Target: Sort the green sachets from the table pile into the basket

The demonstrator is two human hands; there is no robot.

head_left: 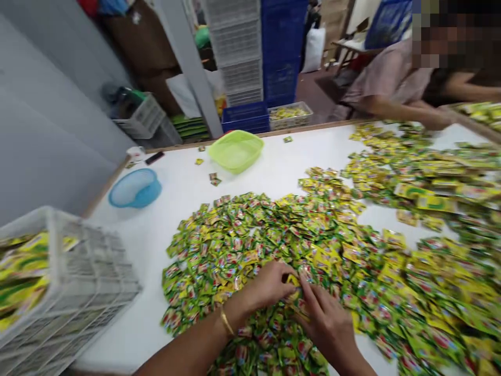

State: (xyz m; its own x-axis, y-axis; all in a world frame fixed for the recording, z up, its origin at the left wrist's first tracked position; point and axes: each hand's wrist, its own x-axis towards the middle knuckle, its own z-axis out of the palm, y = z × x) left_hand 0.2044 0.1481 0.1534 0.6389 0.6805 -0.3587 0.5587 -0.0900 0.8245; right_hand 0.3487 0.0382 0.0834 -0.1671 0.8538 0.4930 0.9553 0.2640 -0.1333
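My left hand [271, 284], with a yellow bracelet on the wrist, is closed in a pinch at the edge of a small green-and-yellow sachet [294, 293]. On the other side, my right hand [326, 317] has its fingers pressed together around the same sachet. The two hands nearly touch at the fingertips, and they partly cover what lies between them. Beneath and around them spreads a wide pile of similar green and yellow sachets [230, 237] on the white table [176, 180].
A light green basket [237, 151] and a blue basket [135, 188] stand at the back. At left is a white crate [94, 261] of packets. Longer packets [434, 201] lie at right. A co-worker's arm [407, 112] reaches over the far right edge.
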